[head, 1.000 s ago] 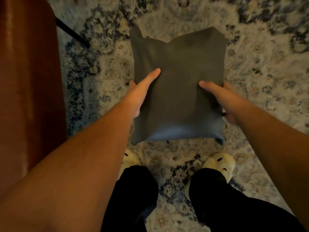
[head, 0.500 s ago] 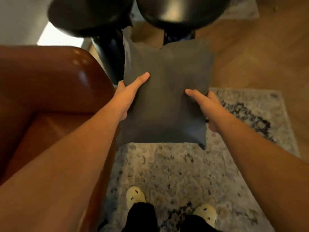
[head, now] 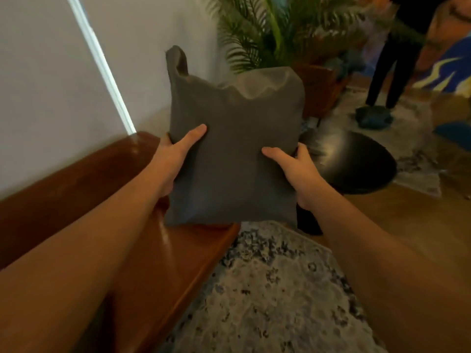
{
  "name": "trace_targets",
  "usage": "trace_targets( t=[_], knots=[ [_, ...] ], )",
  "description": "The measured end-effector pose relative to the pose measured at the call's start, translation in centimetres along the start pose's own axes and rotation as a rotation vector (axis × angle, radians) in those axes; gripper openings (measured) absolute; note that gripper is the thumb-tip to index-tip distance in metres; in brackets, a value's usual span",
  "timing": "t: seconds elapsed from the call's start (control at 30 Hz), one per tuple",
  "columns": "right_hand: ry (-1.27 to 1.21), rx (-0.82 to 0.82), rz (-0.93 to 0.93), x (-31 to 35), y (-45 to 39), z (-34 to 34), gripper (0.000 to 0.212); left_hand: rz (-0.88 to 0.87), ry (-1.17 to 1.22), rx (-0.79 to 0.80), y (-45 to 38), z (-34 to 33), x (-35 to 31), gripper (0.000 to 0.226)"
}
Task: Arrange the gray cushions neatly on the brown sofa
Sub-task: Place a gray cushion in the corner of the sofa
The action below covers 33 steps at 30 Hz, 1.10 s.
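Note:
A dark gray cushion hangs upright in the air in front of me, its top edge crumpled and one top corner sticking up. My left hand grips its left edge, thumb across the front. My right hand grips its right edge the same way. The cushion's lower edge is just above the end of the brown leather sofa, which runs along the wall at the left. No other cushion shows.
A round black side table stands just right of the cushion. Behind it is a potted palm in a brown pot. A patterned rug covers the floor below. Another person's legs stand at the far right.
My view has swung up from the rug and my feet to the sofa's end and the wall. Both hands have kept hold of the cushion and carried it up over the sofa.

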State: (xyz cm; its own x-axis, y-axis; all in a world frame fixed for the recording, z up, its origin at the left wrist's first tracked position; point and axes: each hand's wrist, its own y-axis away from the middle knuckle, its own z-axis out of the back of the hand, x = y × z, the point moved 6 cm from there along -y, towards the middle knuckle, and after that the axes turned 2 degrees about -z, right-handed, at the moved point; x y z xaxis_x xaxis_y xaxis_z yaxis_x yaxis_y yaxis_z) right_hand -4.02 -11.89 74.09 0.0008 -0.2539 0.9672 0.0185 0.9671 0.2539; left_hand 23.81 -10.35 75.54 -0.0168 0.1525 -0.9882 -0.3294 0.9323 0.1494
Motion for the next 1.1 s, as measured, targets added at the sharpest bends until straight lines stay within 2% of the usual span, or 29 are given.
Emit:
trace_targets(
  t=[0.1, 0.23, 0.37, 0.53, 0.63, 0.73, 0.8, 0.97, 1.1],
  knots=[
    [0.056, 0.087, 0.053, 4.5, 0.7, -5.9, 0.124, -0.048, 0.04, -0.096, 0.9, 6.2, -3.8, 0.128],
    [0.066, 0.194, 0.121, 9.1, 1.3, -14.2, 0.12, -0.15, 0.032, -0.209, 1.4, 14.4, -8.3, 0.114],
    [0.012, 0.238, 0.186, 11.6, 1.5, -21.8, 0.103, -0.2, 0.029, -0.253, 1.0, 21.3, -11.3, 0.104],
    [0.048, 0.32, 0.185, 12.8, 1.6, -30.7, 0.096, -0.214, -0.005, -0.318, 0.3, 29.6, -12.5, 0.116],
    [0.061, 0.369, 0.153, 12.9, 1.0, -34.7, 0.082, -0.18, 0.033, -0.358, -0.3, 33.2, -12.1, 0.099],
    [0.082, 0.432, 0.146, 13.0, -0.3, -38.2, 0.08, -0.153, 0.116, -0.403, -1.5, 35.9, -11.6, 0.074],
    [0.1, 0.464, 0.155, 12.9, -1.7, -40.2, 0.082, -0.143, 0.192, -0.429, -2.4, 37.3, -11.0, 0.067],
    [0.192, 0.573, 0.127, 10.3, -7.5, -44.5, 0.088, 0.036, 0.279, -0.513, -6.4, 40.2, -6.5, 0.086],
    [0.297, 0.673, 0.074, 4.8, -13.6, -47.9, 0.107, 0.191, 0.341, -0.619, -10.4, 41.1, -0.4, 0.072]
  ],
)
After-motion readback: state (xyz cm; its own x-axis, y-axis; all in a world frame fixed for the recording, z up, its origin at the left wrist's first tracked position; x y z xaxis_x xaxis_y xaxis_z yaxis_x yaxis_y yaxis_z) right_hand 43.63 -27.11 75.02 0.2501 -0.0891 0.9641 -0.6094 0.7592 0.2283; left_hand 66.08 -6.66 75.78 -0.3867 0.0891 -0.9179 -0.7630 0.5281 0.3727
